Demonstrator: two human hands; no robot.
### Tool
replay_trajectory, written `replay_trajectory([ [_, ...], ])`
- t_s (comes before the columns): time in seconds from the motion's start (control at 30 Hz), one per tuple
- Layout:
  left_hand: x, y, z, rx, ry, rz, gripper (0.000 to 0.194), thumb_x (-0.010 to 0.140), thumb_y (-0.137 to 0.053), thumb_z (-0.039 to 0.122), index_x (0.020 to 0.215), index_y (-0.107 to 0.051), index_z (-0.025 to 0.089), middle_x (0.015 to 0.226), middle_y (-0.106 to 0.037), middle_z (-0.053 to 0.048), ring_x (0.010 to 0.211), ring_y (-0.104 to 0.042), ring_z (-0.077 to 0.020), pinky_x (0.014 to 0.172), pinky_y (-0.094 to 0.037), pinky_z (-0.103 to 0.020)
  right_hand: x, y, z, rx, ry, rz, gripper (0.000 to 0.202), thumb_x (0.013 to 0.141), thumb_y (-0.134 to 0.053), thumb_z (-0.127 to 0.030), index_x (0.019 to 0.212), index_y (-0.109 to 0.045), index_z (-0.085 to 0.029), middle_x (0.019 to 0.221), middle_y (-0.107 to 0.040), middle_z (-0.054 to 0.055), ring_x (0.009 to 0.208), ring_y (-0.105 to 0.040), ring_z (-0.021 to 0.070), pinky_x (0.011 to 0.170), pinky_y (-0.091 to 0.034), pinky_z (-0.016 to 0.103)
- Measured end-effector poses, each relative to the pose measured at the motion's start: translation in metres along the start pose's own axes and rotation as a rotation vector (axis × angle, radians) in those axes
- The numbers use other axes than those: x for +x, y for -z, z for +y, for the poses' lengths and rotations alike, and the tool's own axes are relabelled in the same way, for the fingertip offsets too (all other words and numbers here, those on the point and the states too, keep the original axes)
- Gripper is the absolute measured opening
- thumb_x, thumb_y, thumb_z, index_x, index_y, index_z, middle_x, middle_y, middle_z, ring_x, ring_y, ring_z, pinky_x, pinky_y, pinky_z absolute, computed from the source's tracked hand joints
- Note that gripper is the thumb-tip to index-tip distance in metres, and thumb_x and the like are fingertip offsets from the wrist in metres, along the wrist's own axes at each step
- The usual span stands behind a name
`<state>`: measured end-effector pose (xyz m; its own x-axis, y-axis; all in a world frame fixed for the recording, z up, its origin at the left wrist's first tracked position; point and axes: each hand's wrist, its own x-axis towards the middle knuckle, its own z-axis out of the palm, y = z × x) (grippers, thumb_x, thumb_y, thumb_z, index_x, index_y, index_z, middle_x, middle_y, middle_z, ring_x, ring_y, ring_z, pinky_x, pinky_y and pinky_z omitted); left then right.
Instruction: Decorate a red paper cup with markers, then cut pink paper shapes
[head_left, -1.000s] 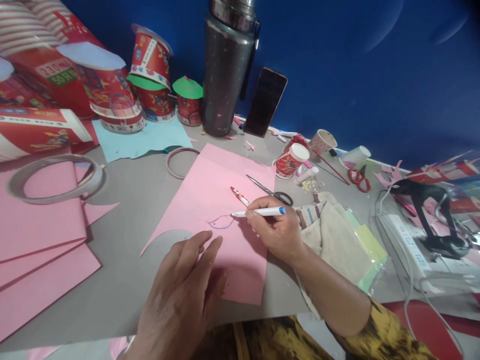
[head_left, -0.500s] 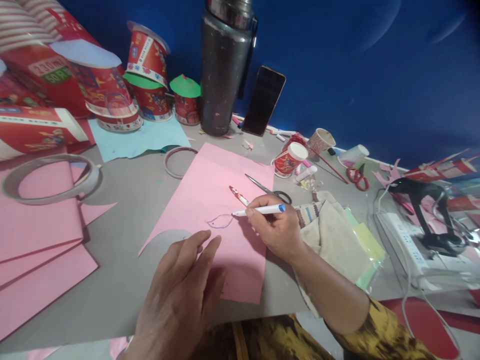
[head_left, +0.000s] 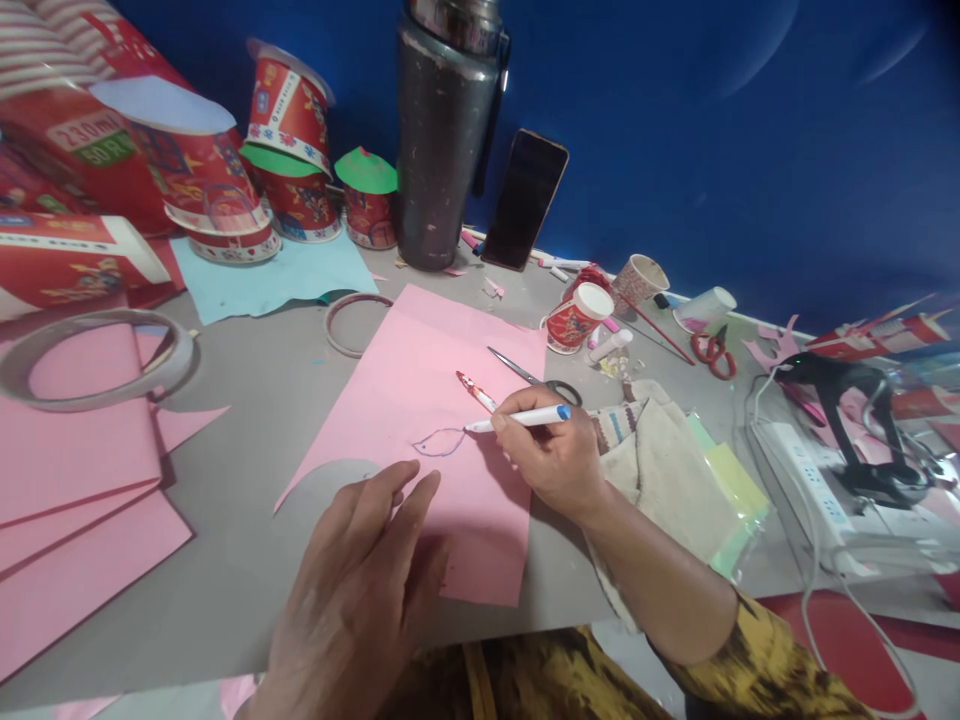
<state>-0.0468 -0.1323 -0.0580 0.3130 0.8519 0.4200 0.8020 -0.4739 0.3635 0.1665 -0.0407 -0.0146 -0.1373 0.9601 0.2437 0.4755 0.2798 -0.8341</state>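
Note:
A pink sheet (head_left: pixel 480 340) lies on the grey table with a small leaf-like or fish-like outline (head_left: pixel 439 442) drawn on it in blue. My right hand (head_left: pixel 551 455) holds a white marker with a blue end (head_left: pixel 525 418), its tip at the outline's right end. Spread over the sheet's lower left part is my left hand (head_left: pixel 360 570), fingers apart and holding nothing. Just above my right hand are a red-patterned pen (head_left: pixel 474 390) and black-handled scissors (head_left: pixel 517 368), both on the sheet.
A dark flask (head_left: pixel 446 140) and a phone (head_left: pixel 526 200) stand at the back. Decorated paper cups (head_left: pixel 367 215) are at the left, near a tape roll (head_left: pixel 176 360) and folded pink paper (head_left: pixel 75 460). Rightward lie a cloth (head_left: pixel 667 480), red-handled scissors (head_left: pixel 712 352) and a power strip (head_left: pixel 806 480).
The view has shifted very slightly. Both hands and the marker keep nearly the same places on the pink sheet.

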Motion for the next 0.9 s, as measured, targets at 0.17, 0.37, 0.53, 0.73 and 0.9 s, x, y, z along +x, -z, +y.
replay_trajectory([
  [0.17, 0.000, -0.002, 0.002, -0.003, 0.028, 0.005, 0.038, 0.106, -0.053, 0.023, 0.144, -0.052, 0.018, 0.139, -0.061, -0.017, 0.115, -0.060, -0.0354, 0.094, -0.053, -0.050, 0.001, -0.001, 0.001, -0.005, 0.002, 0.011, 0.015, 0.091, -0.067, -0.029, 0.079, -0.070, -0.021, 0.055, -0.062, -0.004, 0.045, -0.053, 0.0108, 0.046, -0.039, 0.023],
  [0.37, -0.001, 0.000, 0.001, 0.000, 0.022, 0.001, 0.039, 0.106, -0.053, 0.022, 0.145, -0.051, 0.019, 0.139, -0.061, -0.017, 0.115, -0.059, -0.0348, 0.095, -0.054, -0.051, 0.001, 0.001, 0.001, 0.011, -0.009, 0.038, 0.013, 0.092, -0.067, -0.028, 0.080, -0.068, -0.021, 0.058, -0.066, -0.003, 0.046, -0.057, 0.0115, 0.047, -0.041, 0.024],
  [0.53, 0.002, 0.001, 0.003, 0.005, 0.019, 0.005, 0.036, 0.105, -0.054, 0.021, 0.141, -0.054, 0.016, 0.137, -0.061, -0.018, 0.112, -0.060, -0.0343, 0.091, -0.055, -0.050, -0.002, 0.000, -0.001, 0.032, 0.018, 0.022, 0.011, 0.093, -0.067, -0.025, 0.083, -0.069, -0.021, 0.061, -0.067, -0.003, 0.046, -0.058, 0.0112, 0.047, -0.042, 0.023],
  [0.73, 0.001, 0.001, 0.004, 0.011, 0.021, -0.011, 0.036, 0.105, -0.053, 0.021, 0.140, -0.056, 0.013, 0.137, -0.062, -0.019, 0.111, -0.059, -0.0345, 0.091, -0.055, -0.051, -0.005, -0.006, -0.008, 0.022, 0.197, -0.022, 0.012, 0.093, -0.070, -0.021, 0.081, -0.071, -0.020, 0.068, -0.074, -0.001, 0.050, -0.058, 0.0092, 0.049, -0.043, 0.021],
  [0.9, -0.001, 0.000, 0.003, 0.005, 0.032, -0.016, 0.037, 0.105, -0.054, 0.021, 0.141, -0.056, 0.013, 0.138, -0.062, -0.019, 0.114, -0.060, -0.0350, 0.095, -0.055, -0.051, -0.005, -0.009, -0.005, 0.006, 0.272, -0.045, 0.008, 0.095, -0.071, -0.021, 0.087, -0.074, -0.020, 0.073, -0.078, 0.000, 0.055, -0.064, 0.0108, 0.055, -0.049, 0.021],
])
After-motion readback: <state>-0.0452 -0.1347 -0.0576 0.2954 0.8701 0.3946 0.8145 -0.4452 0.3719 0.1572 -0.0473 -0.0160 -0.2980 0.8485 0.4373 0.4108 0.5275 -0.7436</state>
